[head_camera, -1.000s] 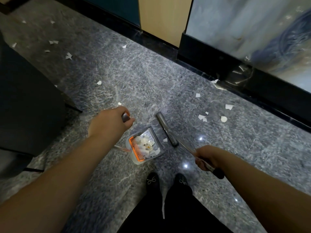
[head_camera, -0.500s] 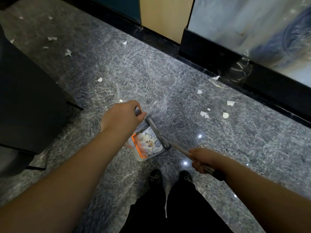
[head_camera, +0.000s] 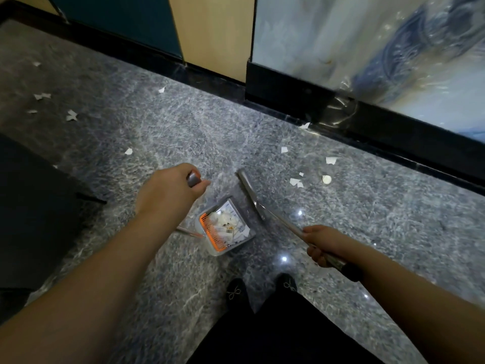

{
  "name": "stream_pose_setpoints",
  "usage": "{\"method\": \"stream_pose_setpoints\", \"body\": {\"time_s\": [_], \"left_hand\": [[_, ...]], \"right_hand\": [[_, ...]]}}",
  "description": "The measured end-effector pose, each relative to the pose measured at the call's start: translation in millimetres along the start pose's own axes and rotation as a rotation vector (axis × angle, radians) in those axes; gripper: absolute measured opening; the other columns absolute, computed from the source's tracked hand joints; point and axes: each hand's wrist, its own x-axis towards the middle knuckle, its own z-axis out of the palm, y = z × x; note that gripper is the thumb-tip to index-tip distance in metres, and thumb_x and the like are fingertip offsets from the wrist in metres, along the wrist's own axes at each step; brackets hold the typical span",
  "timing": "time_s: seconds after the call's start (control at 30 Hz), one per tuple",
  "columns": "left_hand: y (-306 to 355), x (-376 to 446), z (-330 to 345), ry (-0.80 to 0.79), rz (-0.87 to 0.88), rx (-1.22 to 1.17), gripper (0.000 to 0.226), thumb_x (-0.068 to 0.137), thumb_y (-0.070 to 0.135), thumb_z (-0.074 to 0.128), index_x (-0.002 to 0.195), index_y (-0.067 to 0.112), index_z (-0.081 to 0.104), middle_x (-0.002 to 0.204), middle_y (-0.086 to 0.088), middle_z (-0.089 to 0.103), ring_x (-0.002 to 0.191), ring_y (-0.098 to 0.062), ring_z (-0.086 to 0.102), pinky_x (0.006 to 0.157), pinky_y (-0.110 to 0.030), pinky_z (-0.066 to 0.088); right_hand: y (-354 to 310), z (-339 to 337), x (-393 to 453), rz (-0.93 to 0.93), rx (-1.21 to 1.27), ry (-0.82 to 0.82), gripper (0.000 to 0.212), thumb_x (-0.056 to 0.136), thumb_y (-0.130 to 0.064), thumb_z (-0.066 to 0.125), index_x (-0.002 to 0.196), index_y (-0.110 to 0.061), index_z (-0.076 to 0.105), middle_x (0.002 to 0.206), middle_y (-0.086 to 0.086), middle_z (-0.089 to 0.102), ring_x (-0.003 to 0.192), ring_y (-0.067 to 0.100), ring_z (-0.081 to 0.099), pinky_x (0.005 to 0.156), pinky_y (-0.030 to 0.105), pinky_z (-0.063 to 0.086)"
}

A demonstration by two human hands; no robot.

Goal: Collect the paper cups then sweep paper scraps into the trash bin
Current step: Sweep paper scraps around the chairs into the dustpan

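The right hand (head_camera: 324, 244) is wrapped tight around the long metal handle of the broom (head_camera: 253, 197). The broom head sits on the floor (head_camera: 393, 219), ahead of this hand and a little to its left. The head is a thin bar, and its long side runs away from the person, toward the wall.

The left hand (head_camera: 168, 190) is curled around the top of the dustpan's tall handle. The dustpan (head_camera: 225, 227) hangs or rests below this hand, a bit to its right, close to the feet. It already has white paper bits in it. The broom head is just beside the pan, on the pan's right side.

The next paper scraps (head_camera: 296, 182) lie on the far side of the broom head from the pan, ahead of the right hand. A small round white piece (head_camera: 326, 179) lies just past them. So the broom is between the pan and these scraps. The right hand is the nearer one, and it holds the tool that can reach them.

I think the broom must go out past the scraps first. Then it can pull them back to the left, toward the pan's open mouth. More scraps (head_camera: 70, 115) lie well apart, far ahead of the left hand. No paper cups or trash bin can be seen here.
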Motion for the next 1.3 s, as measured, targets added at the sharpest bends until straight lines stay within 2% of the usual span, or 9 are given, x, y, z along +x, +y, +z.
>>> {"method": "stream_pose_setpoints", "body": {"time_s": [0.1, 0.33, 0.43, 0.5, 0.67, 0.83, 1.0, 1.13, 1.3], "left_hand": [[26.4, 19.5, 2.8, -0.009, 0.046, 0.006, 0.023, 0.084, 0.056, 0.065, 0.082, 0.035, 0.058, 0.074, 0.005, 0.061, 0.071, -0.020, 0.056, 0.061, -0.032, 0.049], [104.4, 70.5, 30.5, -0.026, 0.179, -0.018, 0.021, 0.085, 0.052, 0.067, 0.089, 0.032, 0.063, 0.074, 0.005, 0.066, 0.067, -0.019, 0.059, 0.060, -0.033, 0.051], [143.2, 100.4, 49.2, -0.028, 0.207, 0.001, 0.021, 0.085, 0.052, 0.067, 0.093, 0.032, 0.064, 0.069, 0.012, 0.057, 0.064, -0.016, 0.054, 0.056, -0.027, 0.043], [169.4, 121.9, 60.7, -0.030, 0.235, 0.028, 0.022, 0.086, 0.050, 0.066, 0.095, 0.031, 0.064, 0.067, 0.014, 0.053, 0.064, -0.016, 0.052, 0.054, -0.026, 0.040], [235.8, 179.9, 87.7, -0.091, 0.248, 0.105, 0.023, 0.088, 0.052, 0.063, 0.096, 0.029, 0.062, 0.078, 0.003, 0.065, 0.068, -0.020, 0.057, 0.053, -0.027, 0.041], [281.5, 222.3, 108.9, -0.147, 0.207, 0.179, 0.024, 0.088, 0.053, 0.061, 0.095, 0.030, 0.062, 0.070, 0.006, 0.055, 0.066, -0.021, 0.055, 0.049, -0.025, 0.033], [314.0, 258.4, 120.4, -0.117, 0.201, 0.232, 0.025, 0.087, 0.054, 0.062, 0.092, 0.030, 0.061, 0.063, 0.009, 0.051, 0.061, -0.020, 0.052, 0.048, -0.024, 0.034], [335.2, 274.2, 128.6, -0.104, 0.228, 0.301, 0.027, 0.088, 0.056, 0.060, 0.095, 0.031, 0.061, 0.066, 0.005, 0.058, 0.059, -0.020, 0.054, 0.046, -0.024, 0.036], [340.8, 282.2, 132.6, -0.076, 0.257, 0.337, 0.028, 0.090, 0.054, 0.059, 0.098, 0.028, 0.062, 0.062, 0.007, 0.055, 0.055, -0.019, 0.050, 0.043, -0.022, 0.027]], "right_hand": [[-7.8, -22.5, -3.1, -0.026, 0.068, 0.042, 0.029, 0.102, -0.016, 0.039, 0.130, -0.014, 0.044, 0.047, 0.002, 0.037, 0.032, 0.008, 0.032, 0.035, 0.013, 0.029], [-27.0, -100.3, 0.3, -0.049, 0.151, 0.148, 0.026, 0.101, -0.016, 0.041, 0.126, -0.016, 0.048, 0.051, 0.004, 0.040, 0.032, 0.009, 0.034, 0.035, 0.014, 0.031], [-41.2, -139.6, 6.9, -0.062, 0.200, 0.174, 0.027, 0.101, -0.016, 0.042, 0.128, -0.019, 0.048, 0.053, 0.005, 0.039, 0.032, 0.010, 0.034, 0.036, 0.014, 0.029], [-54.2, -168.0, 12.6, -0.076, 0.235, 0.189, 0.023, 0.102, -0.015, 0.041, 0.121, -0.021, 0.050, 0.053, 0.004, 0.038, 0.032, 0.010, 0.033, 0.036, 0.014, 0.029], [-91.3, -249.5, 32.0, -0.056, 0.260, 0.239, 0.011, 0.101, -0.013, 0.042, 0.094, -0.015, 0.050, 0.059, 0.007, 0.042, 0.030, 0.009, 0.037, 0.036, 0.016, 0.032], [-128.5, -321.9, 58.6, -0.021, 0.174, 0.298, 0.014, 0.100, -0.014, 0.042, 0.093, -0.010, 0.053, 0.052, 0.006, 0.042, 0.031, 0.011, 0.037, 0.038, 0.018, 0.032], [-163.9, -374.7, 90.4, 0.027, 0.145, 0.316, 0.014, 0.100, -0.012, 0.041, 0.092, -0.009, 0.052, 0.052, 0.008, 0.044, 0.028, 0.013, 0.037, 0.038, 0.019, 0.034], [-187.1, -402.3, 115.7, 0.017, 0.064, 0.329, 0.013, 0.099, -0.012, 0.044, 0.093, -0.004, 0.052, 0.046, 0.010, 0.049, 0.037, 0.018, 0.040, 0.040, 0.023, 0.036], [-204.2, -413.0, 140.2, 0.084, -0.010, 0.331, 0.015, 0.099, -0.014, 0.042, 0.094, -0.003, 0.050, 0.049, 0.011, 0.050, 0.038, 0.019, 0.041, 0.042, 0.024, 0.038]]}}
